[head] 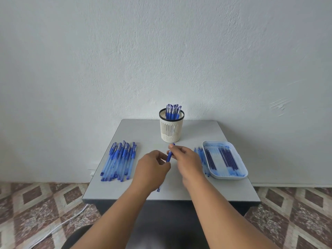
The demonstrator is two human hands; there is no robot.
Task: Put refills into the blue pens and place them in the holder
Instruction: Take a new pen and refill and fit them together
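Observation:
Over the middle of the grey table (233, 193), both hands hold one blue pen (169, 155). My right hand (186, 159) pinches its upper part, near the blue grip. My left hand (152, 169) grips its lower end, and the barrel runs hidden under that hand, its tip showing near the wrist. A cream slotted holder (171, 130) with a black rim stands at the back centre with several blue pens upright in it. A pile of several blue pens (119, 160) lies on the left. On the right, a white tray (240, 174) holds several dark blue refills (228, 157).
Several more clear-blue pieces (202, 159) lie on the table just left of the tray. The table stands against a white wall. A white cable (53, 229) runs over the patterned floor at lower left. A dark seat sits below the table's front edge.

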